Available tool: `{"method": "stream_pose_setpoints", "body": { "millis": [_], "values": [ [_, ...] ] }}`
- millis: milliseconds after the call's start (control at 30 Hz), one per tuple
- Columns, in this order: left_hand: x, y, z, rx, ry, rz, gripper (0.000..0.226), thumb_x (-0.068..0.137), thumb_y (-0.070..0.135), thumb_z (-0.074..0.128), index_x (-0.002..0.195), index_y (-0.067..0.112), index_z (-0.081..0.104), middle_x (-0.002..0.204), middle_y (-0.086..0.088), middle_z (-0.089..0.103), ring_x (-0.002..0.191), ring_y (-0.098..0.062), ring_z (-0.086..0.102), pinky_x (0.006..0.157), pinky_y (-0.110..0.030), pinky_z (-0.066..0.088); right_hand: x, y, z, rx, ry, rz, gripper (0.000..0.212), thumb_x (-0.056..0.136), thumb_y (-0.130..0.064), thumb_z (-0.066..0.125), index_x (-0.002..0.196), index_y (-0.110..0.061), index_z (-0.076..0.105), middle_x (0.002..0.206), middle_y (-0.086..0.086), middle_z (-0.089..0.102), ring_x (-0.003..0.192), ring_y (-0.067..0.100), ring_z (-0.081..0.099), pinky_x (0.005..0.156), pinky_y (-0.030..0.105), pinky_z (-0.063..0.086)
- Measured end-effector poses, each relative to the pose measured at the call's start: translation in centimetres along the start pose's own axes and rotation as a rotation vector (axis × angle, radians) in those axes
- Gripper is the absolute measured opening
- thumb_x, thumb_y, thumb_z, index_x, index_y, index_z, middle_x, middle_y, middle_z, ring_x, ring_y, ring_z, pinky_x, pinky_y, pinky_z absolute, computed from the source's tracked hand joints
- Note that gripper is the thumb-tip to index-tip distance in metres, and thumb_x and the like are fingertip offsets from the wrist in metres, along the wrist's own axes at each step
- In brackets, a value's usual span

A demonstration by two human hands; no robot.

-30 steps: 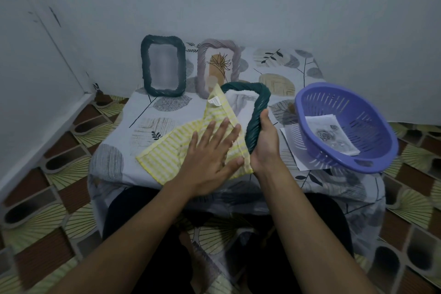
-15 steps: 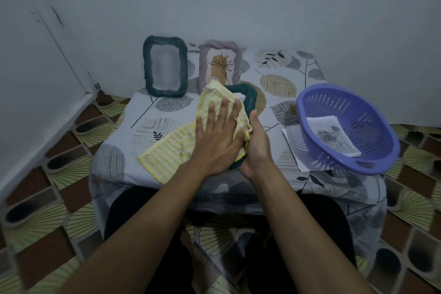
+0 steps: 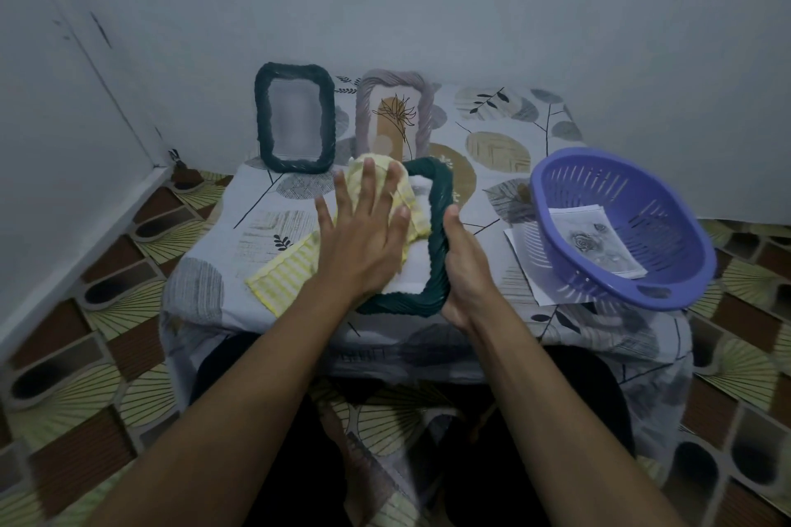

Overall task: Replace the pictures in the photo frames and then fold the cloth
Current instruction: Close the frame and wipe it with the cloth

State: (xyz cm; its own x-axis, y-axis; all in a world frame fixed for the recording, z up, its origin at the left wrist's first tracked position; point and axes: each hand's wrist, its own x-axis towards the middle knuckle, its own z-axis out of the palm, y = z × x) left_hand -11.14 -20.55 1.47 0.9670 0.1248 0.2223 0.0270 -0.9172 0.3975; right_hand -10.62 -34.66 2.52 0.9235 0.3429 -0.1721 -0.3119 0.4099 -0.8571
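A dark green woven photo frame (image 3: pixel 436 252) lies tilted on the low table in front of me. My right hand (image 3: pixel 464 265) grips its right edge. My left hand (image 3: pixel 364 235) presses a yellow striped cloth (image 3: pixel 291 270) flat against the frame's face, fingers spread and straight. The cloth's other end trails on the table to the left. Two more frames stand against the wall: a dark green one (image 3: pixel 294 122) and a grey one (image 3: pixel 396 116) with a plant picture in it.
A purple plastic basket (image 3: pixel 616 222) sits at the table's right, holding a rose picture (image 3: pixel 595 240), with white paper (image 3: pixel 524 257) under it. The table wears a leaf-print cover (image 3: pixel 505 141). Walls close in behind and to the left; patterned floor tiles surround.
The held frame has tipped from standing on edge to lying nearly flat. My left hand has slid with the cloth up and across its face.
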Motion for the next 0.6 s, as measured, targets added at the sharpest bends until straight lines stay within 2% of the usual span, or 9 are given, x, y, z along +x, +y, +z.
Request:
{"method": "stream_pose_setpoints", "body": {
  "millis": [100,233,300,400,433,500,600],
  "values": [
    [0.3,1.2,-0.3,-0.030,0.025,0.026,0.061,0.100,0.053,0.001,0.153,0.033,-0.023,0.161,0.004,-0.029,0.146,-0.022,-0.032,0.119,-0.054,-0.017,0.4,-0.2,0.7,-0.058,0.033,-0.026,0.046,0.108,-0.041,0.031,0.124,-0.013,0.064,0.114,0.011,0.073,0.104,0.026,0.071,0.083,0.037,0.059],
    [-1.9,1.9,0.6,-0.152,-0.066,0.317,0.059,0.099,0.045,0.005,0.151,0.031,-0.019,0.164,0.008,-0.021,0.149,-0.008,-0.023,0.123,-0.045,-0.008,0.9,-1.6,0.4,-0.093,0.064,-0.054,0.044,0.109,-0.036,0.031,0.115,-0.012,0.067,0.106,0.008,0.076,0.095,0.019,0.073,0.074,0.029,0.060],
    [-2.9,1.4,1.1,-0.116,-0.118,0.413,0.057,0.101,0.044,0.007,0.152,0.030,-0.017,0.163,0.011,-0.022,0.149,-0.008,-0.022,0.123,-0.043,-0.006,1.1,-2.3,-0.3,-0.091,0.125,-0.049,0.045,0.108,-0.039,0.033,0.109,-0.012,0.069,0.104,0.010,0.076,0.096,0.025,0.073,0.078,0.036,0.061],
    [-3.9,0.0,1.9,0.032,-0.113,0.491,0.055,0.104,0.048,0.007,0.154,0.036,-0.015,0.163,0.015,-0.023,0.150,-0.011,-0.022,0.122,-0.040,-0.006,1.4,-2.5,-1.1,-0.089,0.166,-0.014,0.052,0.107,-0.045,0.035,0.119,-0.006,0.067,0.120,0.025,0.067,0.110,0.044,0.064,0.094,0.054,0.052],
    [-3.9,-0.4,1.9,0.062,-0.107,0.479,0.055,0.103,0.051,0.005,0.152,0.042,-0.018,0.162,0.017,-0.024,0.150,-0.011,-0.024,0.122,-0.041,-0.007,1.3,-2.5,-1.1,-0.093,0.162,-0.010,0.053,0.107,-0.046,0.034,0.118,-0.005,0.066,0.115,0.025,0.069,0.105,0.044,0.066,0.090,0.053,0.054],
    [-3.4,-0.9,1.7,0.066,-0.093,0.378,0.053,0.099,0.058,0.001,0.146,0.052,-0.025,0.159,0.021,-0.029,0.148,-0.013,-0.028,0.121,-0.047,-0.007,0.9,-2.3,-1.1,-0.077,0.109,-0.013,0.049,0.107,-0.043,0.034,0.109,-0.009,0.069,0.099,0.016,0.073,0.090,0.033,0.070,0.081,0.044,0.057],
    [-1.5,-1.0,0.6,0.017,-0.005,0.145,0.054,0.097,0.061,-0.002,0.144,0.054,-0.027,0.157,0.020,-0.033,0.147,-0.019,-0.031,0.118,-0.055,-0.007,0.4,-1.3,-0.4,-0.050,0.056,0.005,0.046,0.108,-0.039,0.033,0.114,-0.012,0.069,0.111,0.014,0.074,0.101,0.031,0.071,0.090,0.045,0.057]
  ]
}}
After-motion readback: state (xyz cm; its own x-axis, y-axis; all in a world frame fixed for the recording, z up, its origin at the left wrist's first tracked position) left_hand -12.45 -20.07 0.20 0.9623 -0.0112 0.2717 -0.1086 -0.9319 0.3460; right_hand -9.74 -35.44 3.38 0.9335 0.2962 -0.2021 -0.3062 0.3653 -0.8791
